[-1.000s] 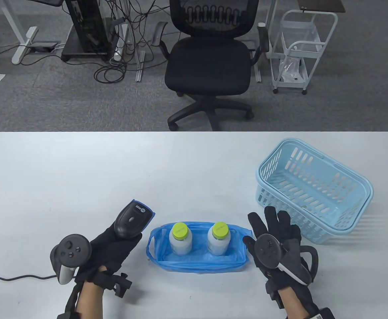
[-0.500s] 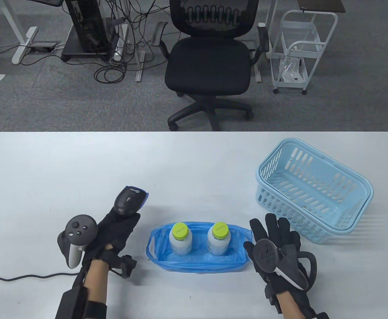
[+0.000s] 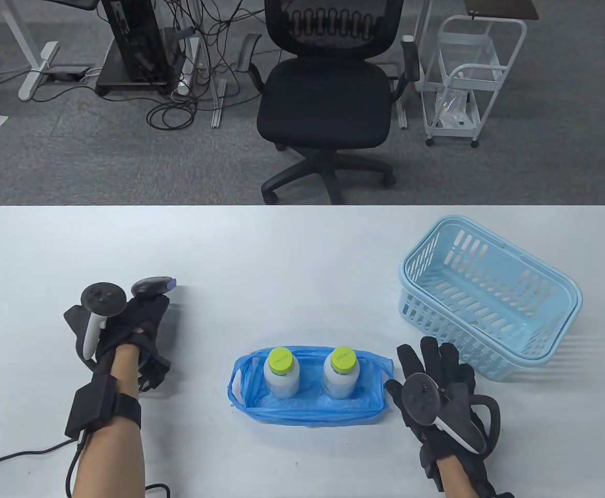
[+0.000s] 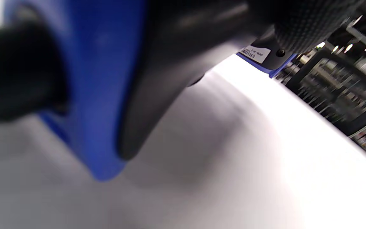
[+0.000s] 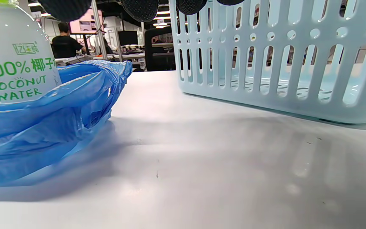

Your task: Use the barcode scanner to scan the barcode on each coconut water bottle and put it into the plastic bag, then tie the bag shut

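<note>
Two coconut water bottles with lime-green caps, one on the left (image 3: 281,372) and one on the right (image 3: 341,372), stand upright inside the open blue plastic bag (image 3: 307,415) near the table's front edge. My left hand (image 3: 139,316) grips the black and blue barcode scanner (image 3: 151,286) on the left side of the table, low over the surface; the left wrist view shows the scanner (image 4: 113,79) close and blurred. My right hand (image 3: 434,365) hovers with straight fingers just right of the bag, holding nothing. The right wrist view shows one bottle (image 5: 14,57) in the bag (image 5: 52,121).
A light blue slotted basket (image 3: 489,301) stands at the right, just beyond my right hand, also near in the right wrist view as the basket (image 5: 278,60). The scanner's cable (image 3: 17,454) trails off the front left. An office chair (image 3: 328,98) stands beyond the table.
My left hand has carried the scanner away from the bag, to the left and farther back, lowering it toward the table. My right hand has barely shifted.
</note>
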